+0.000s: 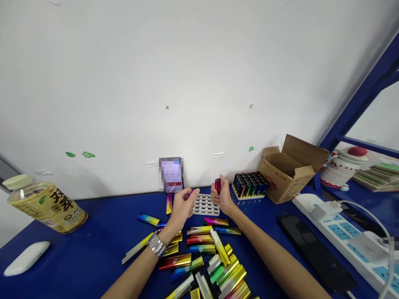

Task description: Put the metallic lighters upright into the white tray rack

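My left hand (183,206), with a watch on its wrist, is closed around a lighter (190,192); only a small magenta bit shows at the fingers. My right hand (222,195) grips an upright lighter (217,185), dark magenta with a metal top. Between and below the hands lies a white grid tray (205,204) with rows of holes. Several shiny, colour-faded lighters (199,239) are scattered on the blue table nearer to me. To the right of my right hand, a second tray (249,196) stands filled with upright lighters.
An open cardboard box (285,178) stands at the back right. A power strip (346,236) and a black phone (311,249) lie on the right. Another phone (172,174) leans on the wall. A bottle (50,205) and a white mouse (27,258) are on the left.
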`<state>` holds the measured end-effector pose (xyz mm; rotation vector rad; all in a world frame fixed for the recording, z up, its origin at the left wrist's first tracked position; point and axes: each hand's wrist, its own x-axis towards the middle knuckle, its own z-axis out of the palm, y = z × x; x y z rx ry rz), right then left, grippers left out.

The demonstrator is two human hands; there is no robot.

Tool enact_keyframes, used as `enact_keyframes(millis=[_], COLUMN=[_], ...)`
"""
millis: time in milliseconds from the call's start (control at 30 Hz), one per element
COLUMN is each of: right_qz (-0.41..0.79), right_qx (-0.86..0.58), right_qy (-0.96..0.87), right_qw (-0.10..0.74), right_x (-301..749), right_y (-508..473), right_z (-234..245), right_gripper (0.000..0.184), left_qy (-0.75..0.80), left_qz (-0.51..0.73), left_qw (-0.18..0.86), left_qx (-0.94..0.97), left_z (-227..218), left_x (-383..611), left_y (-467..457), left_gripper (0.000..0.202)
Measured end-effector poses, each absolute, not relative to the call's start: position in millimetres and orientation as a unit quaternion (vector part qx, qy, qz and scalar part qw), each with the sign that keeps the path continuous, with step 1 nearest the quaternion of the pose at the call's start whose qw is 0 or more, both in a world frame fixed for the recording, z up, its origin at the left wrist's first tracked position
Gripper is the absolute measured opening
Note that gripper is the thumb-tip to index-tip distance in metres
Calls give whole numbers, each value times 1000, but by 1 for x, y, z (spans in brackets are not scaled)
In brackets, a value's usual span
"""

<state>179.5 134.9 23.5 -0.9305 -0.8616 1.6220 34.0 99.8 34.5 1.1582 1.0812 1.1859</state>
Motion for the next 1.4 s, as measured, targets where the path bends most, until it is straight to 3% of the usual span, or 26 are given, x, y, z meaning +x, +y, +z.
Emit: enact_keyframes(millis=[300, 600, 767, 867, 1000, 1233, 1400], right_qz=[587, 560, 526, 438, 330, 374, 301], right_qx=[-453, -481, -387, -368, -399, -411, -440], right_qy=[-371, -413, -524, -600, -661, -654, -705], right_qw=[559, 533, 547, 559, 544, 513, 468], right_x=[172, 168, 168, 169, 173, 174, 176], right_y=[134, 129, 132, 134, 136, 138, 134], right_z=[23, 22, 19, 19, 17, 8, 14], right_gripper=[46, 47, 46, 40, 35, 23, 22], left_qy=[503, 515, 486, 473, 501, 491, 497], left_qz=[523, 521, 538, 546, 524, 462, 404], left_qw=[502, 440, 429, 353, 271, 276, 233], left_qx=[471, 519, 539, 595, 634, 684, 732], left_z=[34, 26, 29, 32, 29, 23, 29], left_x=[39, 33, 30, 23, 13, 10, 9], left_y=[102, 104, 111, 119, 128, 128, 126], left_gripper=[43, 36, 34, 32, 34, 27, 24])
